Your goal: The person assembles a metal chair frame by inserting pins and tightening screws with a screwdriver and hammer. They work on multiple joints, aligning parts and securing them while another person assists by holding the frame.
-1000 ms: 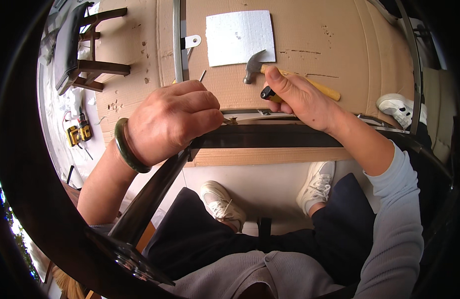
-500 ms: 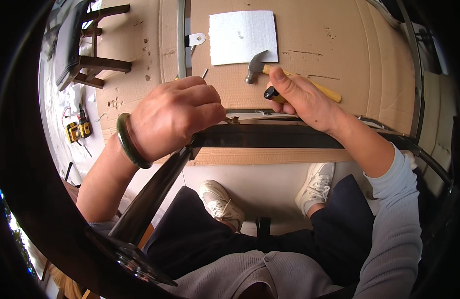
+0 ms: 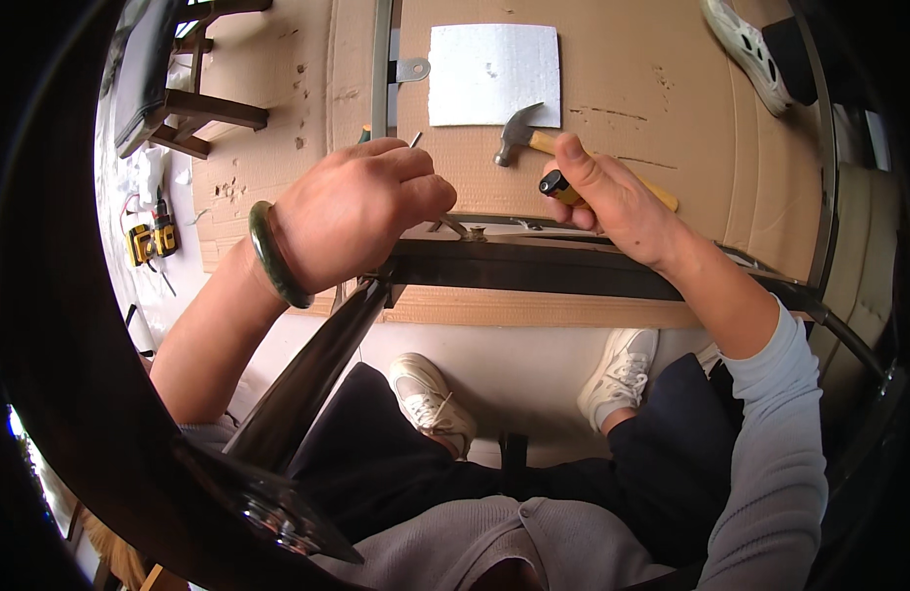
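My left hand (image 3: 366,207), a green bangle (image 3: 278,254) at its wrist, is closed above the near bar of a black metal frame (image 3: 534,266). A thin metal tool (image 3: 453,225) sticks out from under its fingers toward a small brass-coloured bolt (image 3: 476,233) on the bar; the tool's other end is hidden. To the right, my right hand (image 3: 622,202) is wrapped round a black-and-yellow tool handle (image 3: 557,187), black end showing, thumb raised. Beyond that hand, a claw hammer (image 3: 517,135) with a wooden handle lies on cardboard, partly covered by the hand.
White foam (image 3: 494,74) lies on the cardboard (image 3: 632,59). A metal upright with a holed tab (image 3: 412,70) stands beside it. At left are a dark stool (image 3: 214,106) and a yellow-and-black power drill (image 3: 152,241). Another person's shoe (image 3: 752,54) stands far right.
The view has shifted a little. More of the thin metal tool shows between my left fingers and the bolt. Another person's shoe has come into view at the far right.
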Demonstrator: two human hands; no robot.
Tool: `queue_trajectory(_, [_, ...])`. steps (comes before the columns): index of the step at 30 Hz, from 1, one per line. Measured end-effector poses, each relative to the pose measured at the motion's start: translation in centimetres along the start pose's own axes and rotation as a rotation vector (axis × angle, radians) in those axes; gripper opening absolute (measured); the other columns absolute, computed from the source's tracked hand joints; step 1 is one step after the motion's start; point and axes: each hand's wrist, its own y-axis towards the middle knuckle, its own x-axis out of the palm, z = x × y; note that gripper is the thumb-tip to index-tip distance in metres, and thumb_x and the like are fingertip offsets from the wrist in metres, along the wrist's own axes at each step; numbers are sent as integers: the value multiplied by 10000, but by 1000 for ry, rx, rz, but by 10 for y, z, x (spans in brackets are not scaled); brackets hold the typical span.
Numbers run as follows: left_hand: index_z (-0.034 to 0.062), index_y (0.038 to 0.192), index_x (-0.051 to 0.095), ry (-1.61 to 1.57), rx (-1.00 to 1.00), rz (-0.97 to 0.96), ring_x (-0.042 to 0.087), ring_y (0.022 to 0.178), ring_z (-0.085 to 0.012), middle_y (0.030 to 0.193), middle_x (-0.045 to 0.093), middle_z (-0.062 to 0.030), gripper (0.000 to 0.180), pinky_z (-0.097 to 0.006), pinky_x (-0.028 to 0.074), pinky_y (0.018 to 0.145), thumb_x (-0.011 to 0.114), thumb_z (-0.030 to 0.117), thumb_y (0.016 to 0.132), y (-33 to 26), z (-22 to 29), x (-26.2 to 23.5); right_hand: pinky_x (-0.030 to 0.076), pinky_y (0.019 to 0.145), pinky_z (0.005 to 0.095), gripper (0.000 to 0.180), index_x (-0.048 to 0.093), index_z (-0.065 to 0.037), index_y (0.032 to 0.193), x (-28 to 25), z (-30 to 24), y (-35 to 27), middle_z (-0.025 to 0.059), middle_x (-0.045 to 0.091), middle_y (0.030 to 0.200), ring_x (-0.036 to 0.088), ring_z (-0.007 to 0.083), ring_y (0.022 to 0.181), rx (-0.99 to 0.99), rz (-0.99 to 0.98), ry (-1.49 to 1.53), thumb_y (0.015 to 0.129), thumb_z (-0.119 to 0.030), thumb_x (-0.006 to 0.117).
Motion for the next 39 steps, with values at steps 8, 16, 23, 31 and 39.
queue_trajectory(8, [68,807,591,75,-72,35,617,763,-269,765,599,-80,53,-363,505,658,602,107,774,1,1,11,310,522,195,733,463,-102,678,1,-1,0,-34,413,635,352,52,574,-2,7,23,863,-763,207])
queue_trajectory(16, [71,793,591,55,-97,181,616,654,-240,714,602,-62,96,-336,497,590,670,124,787,6,0,21,292,512,188,713,461,-117,684,-4,0,1,-45,392,630,355,45,576,14,-50,4,865,-760,215])
queue_trajectory(23, [26,884,603,-75,-197,274,627,641,-202,746,621,-67,65,-314,495,568,630,76,852,3,-6,17,290,511,192,703,446,-111,681,-5,1,2,-43,382,624,351,50,571,-5,-50,21,876,-746,216])
queue_trajectory(31, [51,1019,570,-1340,-683,832,425,613,-42,780,547,4,146,-174,339,542,521,176,961,-57,-15,25,292,534,199,722,482,-68,737,-1,-2,-5,-23,421,668,358,65,599,-153,106,-34,894,-718,213])
queue_trajectory(39, [65,1068,583,-1800,-945,898,487,682,-75,872,567,-17,143,-195,391,592,514,119,954,-127,17,86,410,585,305,451,517,-22,783,10,-14,-35,77,450,675,476,208,606,-514,198,-377,860,-456,610])
